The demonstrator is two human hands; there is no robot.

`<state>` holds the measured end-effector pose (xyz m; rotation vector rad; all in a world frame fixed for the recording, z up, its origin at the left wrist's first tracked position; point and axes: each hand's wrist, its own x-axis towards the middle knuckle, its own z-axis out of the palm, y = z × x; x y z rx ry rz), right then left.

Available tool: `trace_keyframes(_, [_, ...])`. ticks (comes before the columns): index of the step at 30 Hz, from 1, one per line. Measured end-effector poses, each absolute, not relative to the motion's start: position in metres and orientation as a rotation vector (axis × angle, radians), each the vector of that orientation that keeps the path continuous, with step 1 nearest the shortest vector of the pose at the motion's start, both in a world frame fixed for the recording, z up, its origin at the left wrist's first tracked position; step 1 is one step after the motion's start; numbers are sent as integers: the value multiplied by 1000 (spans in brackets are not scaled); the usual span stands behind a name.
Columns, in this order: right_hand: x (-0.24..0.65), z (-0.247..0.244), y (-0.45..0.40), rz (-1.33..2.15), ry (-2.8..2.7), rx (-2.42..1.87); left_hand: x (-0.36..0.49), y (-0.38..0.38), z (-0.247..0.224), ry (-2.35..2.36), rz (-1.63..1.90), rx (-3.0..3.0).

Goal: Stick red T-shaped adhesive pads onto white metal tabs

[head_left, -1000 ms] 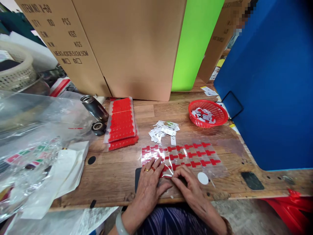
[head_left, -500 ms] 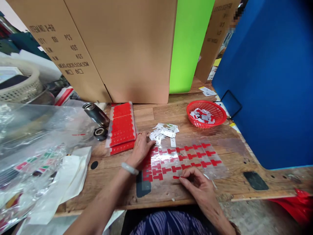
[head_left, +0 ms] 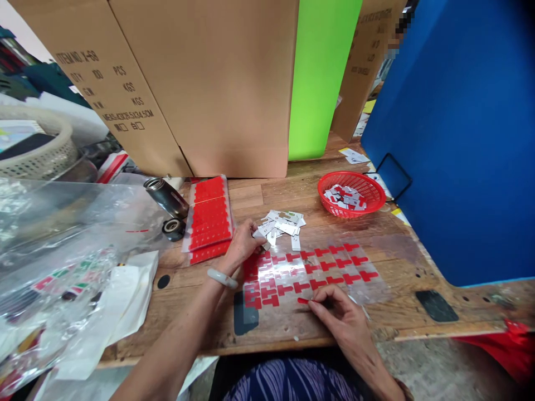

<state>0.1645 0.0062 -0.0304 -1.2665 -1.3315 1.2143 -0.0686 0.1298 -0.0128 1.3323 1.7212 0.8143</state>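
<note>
One red sticker (head_left: 304,301) is pinched by its end between the thumb and forefinger of the right hand (head_left: 340,314), its free end poking out over the bench (head_left: 246,195). The fingers of the left hand (head_left: 244,243) are bent at the left edge of the pile of white cards (head_left: 286,225); whether they grip one is too hidden to make out. Below the pile lies the clear sheet (head_left: 307,278) with its rows of red stickers. If the pinched sticker is tacky, a dip of the right hand could snag it or fold it over. The cards overlap, so two might come up together. Left of that hand, the stack of red sheets (head_left: 210,211) sits beside an uncapped flask (head_left: 169,199), which a knock could spill over them. The red basket (head_left: 330,205) holds more cards, well apart.
</note>
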Motion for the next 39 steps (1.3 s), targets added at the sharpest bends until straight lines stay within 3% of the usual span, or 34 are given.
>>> trace_keyframes(13, [137, -12, 10, 1110, -1511, -1251, -43, 11, 7, 1164, 970, 432])
trace_keyframes(39, [125, -11, 4, 1200, -1567, -1226, -24, -10, 6, 1095, 956, 416])
